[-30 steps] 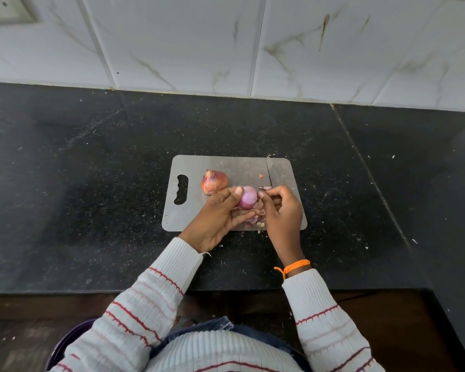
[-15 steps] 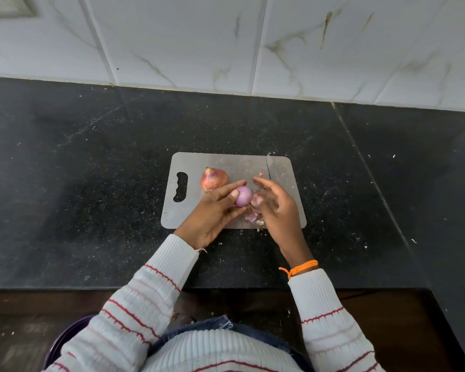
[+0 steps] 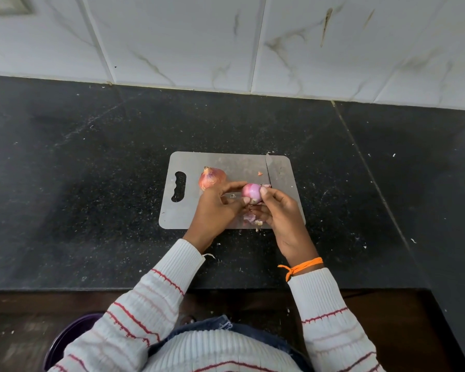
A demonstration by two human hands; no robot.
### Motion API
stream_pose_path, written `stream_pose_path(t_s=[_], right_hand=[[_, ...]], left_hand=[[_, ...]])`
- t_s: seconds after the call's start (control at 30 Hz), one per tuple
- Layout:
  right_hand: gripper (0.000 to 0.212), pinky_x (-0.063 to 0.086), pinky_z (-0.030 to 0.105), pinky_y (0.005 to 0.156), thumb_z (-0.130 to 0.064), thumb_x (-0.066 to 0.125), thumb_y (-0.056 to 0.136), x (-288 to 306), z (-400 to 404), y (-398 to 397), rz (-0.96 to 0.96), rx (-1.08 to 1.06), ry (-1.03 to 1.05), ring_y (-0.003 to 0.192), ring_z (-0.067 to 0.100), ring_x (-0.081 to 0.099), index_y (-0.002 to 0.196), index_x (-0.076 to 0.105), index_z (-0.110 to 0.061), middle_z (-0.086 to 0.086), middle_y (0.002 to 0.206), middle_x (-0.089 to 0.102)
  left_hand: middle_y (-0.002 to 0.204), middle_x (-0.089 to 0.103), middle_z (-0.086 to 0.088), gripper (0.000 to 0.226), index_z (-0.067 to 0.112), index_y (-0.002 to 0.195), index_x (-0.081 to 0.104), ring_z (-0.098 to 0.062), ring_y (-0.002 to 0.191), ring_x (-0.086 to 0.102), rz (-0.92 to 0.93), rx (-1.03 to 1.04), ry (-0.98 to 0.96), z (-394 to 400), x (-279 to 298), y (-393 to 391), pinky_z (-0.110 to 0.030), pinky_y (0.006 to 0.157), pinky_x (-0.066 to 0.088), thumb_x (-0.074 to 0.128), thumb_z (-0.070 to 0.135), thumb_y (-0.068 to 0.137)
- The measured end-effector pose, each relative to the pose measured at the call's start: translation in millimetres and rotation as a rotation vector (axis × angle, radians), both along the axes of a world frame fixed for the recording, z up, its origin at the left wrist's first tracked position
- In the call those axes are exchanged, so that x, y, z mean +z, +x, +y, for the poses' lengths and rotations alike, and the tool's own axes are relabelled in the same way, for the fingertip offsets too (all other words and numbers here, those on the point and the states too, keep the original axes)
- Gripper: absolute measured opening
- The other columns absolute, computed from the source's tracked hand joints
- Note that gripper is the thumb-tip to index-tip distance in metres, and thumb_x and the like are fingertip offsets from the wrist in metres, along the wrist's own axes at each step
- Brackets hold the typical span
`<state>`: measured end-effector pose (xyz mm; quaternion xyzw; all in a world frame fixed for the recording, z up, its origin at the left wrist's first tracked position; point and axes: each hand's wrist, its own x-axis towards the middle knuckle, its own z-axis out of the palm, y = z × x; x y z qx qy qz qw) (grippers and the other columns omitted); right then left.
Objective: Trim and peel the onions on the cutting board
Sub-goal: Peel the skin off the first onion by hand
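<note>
We hold a small pink onion [image 3: 251,193] up between our two hands, just above the gray cutting board [image 3: 188,210]. Our left hand [image 3: 215,210] has its long finger over the top of the onion and its thumb tip on the near side, so its fingers are curled around it. Our right hand [image 3: 279,210] presses its thumb on the right side of the onion and its other fingers curl under it, so this hand grips the onion too. The onion looks smooth and shiny, with most of its dry skin off and a bit of rough root end showing near our thumbs. Just past the fingers of our left hand, a second onion [image 3: 211,178] lies on the board, with its brown skin and its pointy top on. It is close to our left hand, but we cannot tell if they touch. Below our hands, near our right palm, some loose bits of peel [image 3: 250,218] lie on the near edge of the board. Beyond our right thumb, a knife blade [image 3: 268,169] lies flat on the board and points away from us; our hand hides its handle. A tiny peel scrap [image 3: 259,173] sits just left of the blade. The board rests on a black speckled counter [image 3: 91,183]. An orange string [image 3: 301,267] is tied around our right wrist.
</note>
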<state>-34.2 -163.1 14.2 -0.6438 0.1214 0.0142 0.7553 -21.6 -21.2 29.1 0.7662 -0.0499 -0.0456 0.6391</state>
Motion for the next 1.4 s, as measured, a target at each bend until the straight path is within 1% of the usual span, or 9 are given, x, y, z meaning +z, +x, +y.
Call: stream_pose_path(t_s=[0.2, 0.37, 0.6, 0.73, 0.83, 1.0, 1.13, 1.23, 1.4], right_hand=[[0.029, 0.055, 0.027, 0.072, -0.026, 0.059, 0.091, 2.8, -0.7, -0.1, 0.01, -0.002, -0.001, 0.082, 0.021, 0.069, 0.107, 0.064, -0.002, 0.012, 0.094, 0.07], [0.019, 0.057, 0.027, 0.071, -0.018, 0.056, 0.093, 7.0, -0.1, -0.3, 0.01, 0.031, 0.062, 0.081, 0.021, 0.069, 0.104, 0.062, -0.003, 0.015, 0.096, 0.068], [0.019, 0.057, 0.027, 0.069, -0.013, 0.054, 0.094, 10.5, -0.4, -0.3, 0.003, 0.058, 0.09, 0.081, 0.021, 0.069, 0.107, 0.059, 0.0, 0.019, 0.099, 0.066], [0.018, 0.057, 0.027, 0.07, -0.013, 0.056, 0.092, 12.1, -1.6, -1.8, -0.005, 0.07, 0.133, 0.083, 0.02, 0.069, 0.107, 0.058, -0.003, 0.017, 0.098, 0.067], [0.029, 0.056, 0.028, 0.071, -0.021, 0.064, 0.082, 12.8, -1.0, -3.1, -0.03, 0.063, 0.141, 0.088, 0.023, 0.069, 0.107, 0.059, -0.006, 0.017, 0.101, 0.068], [0.035, 0.057, 0.028, 0.077, -0.022, 0.068, 0.073, 15.6, -1.7, -4.8, -0.072, 0.099, 0.156, 0.094, 0.025, 0.068, 0.104, 0.061, -0.01, 0.015, 0.104, 0.068], [0.04, 0.053, 0.038, 0.091, -0.02, 0.071, 0.07, 13.1, -5.1, -4.2, -0.087, 0.125, 0.131, 0.108, 0.029, 0.062, 0.109, 0.061, -0.015, 0.012, 0.112, 0.065], [0.046, 0.051, 0.038, 0.094, -0.014, 0.072, 0.072, 13.0, -3.9, -4.6, -0.111, 0.126, 0.097, 0.114, 0.026, 0.06, 0.116, 0.059, -0.018, 0.01, 0.121, 0.062], [0.046, 0.052, 0.031, 0.091, 0.005, 0.066, 0.079, 13.2, -2.8, -5.4, -0.156, 0.14, 0.03, 0.111, 0.017, 0.062, 0.12, 0.058, -0.013, 0.0, 0.117, 0.065]], left_hand=[[0.1, 0.072, 0.001, 0.027, 0.014, 0.111, 0.069, -0.008, 0.08, 0.069, -0.054, 0.074, 0.05, -3.2, 4.7, -1.0, -0.029, 0.078, 0.057, 0.068, 0.012, 0.084], [0.092, 0.073, 0.004, 0.022, 0.014, 0.103, 0.072, -0.008, 0.08, 0.07, -0.072, 0.112, 0.044, -2.4, 7.4, -1.1, -0.031, 0.077, 0.058, 0.069, 0.01, 0.082], [0.081, 0.067, 0.012, 0.022, 0.009, 0.101, 0.071, 0.005, 0.057, 0.061, -0.148, 0.102, 0.091, -4.4, 12.7, -2.9, -0.009, 0.056, 0.048, 0.071, 0.006, 0.079], [0.083, 0.066, 0.014, 0.024, 0.009, 0.101, 0.07, 0.008, 0.061, 0.062, -0.192, 0.083, 0.107, -4.0, 13.7, -3.1, -0.007, 0.059, 0.048, 0.071, 0.006, 0.078], [0.089, 0.066, 0.009, 0.028, 0.005, 0.104, 0.069, 0.006, 0.069, 0.064, -0.209, 0.044, 0.103, -4.1, 12.5, -3.4, -0.009, 0.063, 0.05, 0.071, 0.001, 0.076], [0.081, 0.069, 0.007, 0.019, 0.007, 0.092, 0.072, 0.003, 0.063, 0.062, -0.245, 0.112, 0.112, 0.4, 7.6, 2.1, -0.01, 0.062, 0.049, 0.071, -0.003, 0.076], [0.08, 0.071, 0.001, 0.022, 0.011, 0.091, 0.071, -0.009, 0.068, 0.067, -0.14, 0.137, 0.024, 3.6, 3.4, 3.3, -0.022, 0.069, 0.056, 0.064, -0.007, 0.081], [0.093, 0.071, -0.007, 0.02, 0.007, 0.099, 0.069, -0.019, 0.082, 0.068, 0.018, 0.129, -0.154, 1.1, 4.6, 3.4, -0.029, 0.078, 0.058, 0.055, -0.003, 0.089], [0.096, 0.07, -0.011, 0.022, 0.002, 0.109, 0.064, -0.013, 0.076, 0.067, 0.399, 0.008, -0.53, 1.2, 5.2, 4.5, -0.022, 0.073, 0.058, 0.056, 0.005, 0.09]])
